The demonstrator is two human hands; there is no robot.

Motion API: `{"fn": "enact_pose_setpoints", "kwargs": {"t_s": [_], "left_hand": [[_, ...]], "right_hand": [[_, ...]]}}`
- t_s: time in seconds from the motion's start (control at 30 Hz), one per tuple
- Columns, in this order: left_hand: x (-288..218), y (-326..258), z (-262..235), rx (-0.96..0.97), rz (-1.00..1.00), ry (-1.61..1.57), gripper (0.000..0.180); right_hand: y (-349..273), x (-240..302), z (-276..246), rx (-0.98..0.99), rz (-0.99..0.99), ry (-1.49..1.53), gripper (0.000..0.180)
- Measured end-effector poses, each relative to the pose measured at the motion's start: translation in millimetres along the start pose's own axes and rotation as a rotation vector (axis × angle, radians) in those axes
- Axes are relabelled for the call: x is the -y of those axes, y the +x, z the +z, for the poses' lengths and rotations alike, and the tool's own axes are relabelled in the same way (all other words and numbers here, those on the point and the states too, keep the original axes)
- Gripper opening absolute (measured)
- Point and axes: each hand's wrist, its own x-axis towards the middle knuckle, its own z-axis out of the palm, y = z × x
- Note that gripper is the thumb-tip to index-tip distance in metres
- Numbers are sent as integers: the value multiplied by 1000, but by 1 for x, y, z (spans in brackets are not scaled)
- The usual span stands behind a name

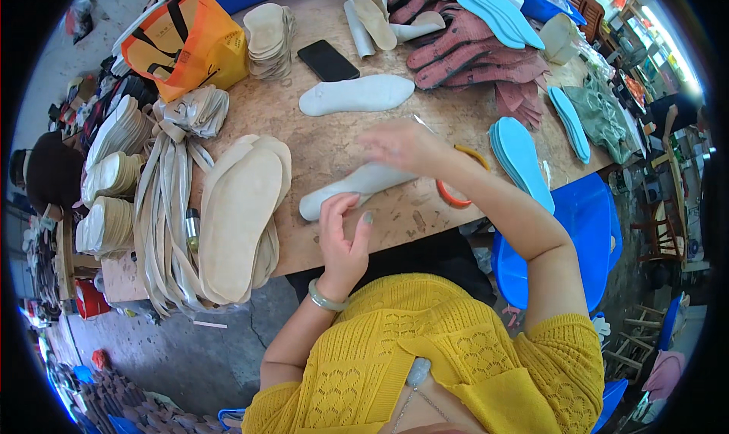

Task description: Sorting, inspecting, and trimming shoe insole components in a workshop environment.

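A white insole [364, 182], curled along its length, lies near the front edge of the wooden table. At its near side is my left hand [344, 240], fingers loosely bent and thumb apart, fingertips at the insole's edge. My right hand [404, 145] is over the insole's far end, slightly blurred, with its fingers stretched to the left; it covers part of that end. Beyond it lies a flat white insole [357, 94]. Scissors with orange-red handles [453, 195] rest by my right forearm, partly hidden.
Left of my hands are stacked beige insoles [239, 214] and pale strips [163, 214]. Farther back are an orange bag [186, 47] and a black phone [328, 60]. Blue insoles [520, 159] and reddish cut pieces [486, 62] lie right. A blue tub [581, 236] stands beside the table.
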Motion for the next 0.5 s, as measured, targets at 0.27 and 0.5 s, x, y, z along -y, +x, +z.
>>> {"fn": "enact_pose_setpoints", "kwargs": {"t_s": [0.27,0.5], "left_hand": [[6,3,-8,110,-41,-39,27],[12,5,-11,181,11,-44,28]], "right_hand": [[90,-133,-17,-206,144,-1127,32],[141,-123,-95,-879,323,-204,40]]}}
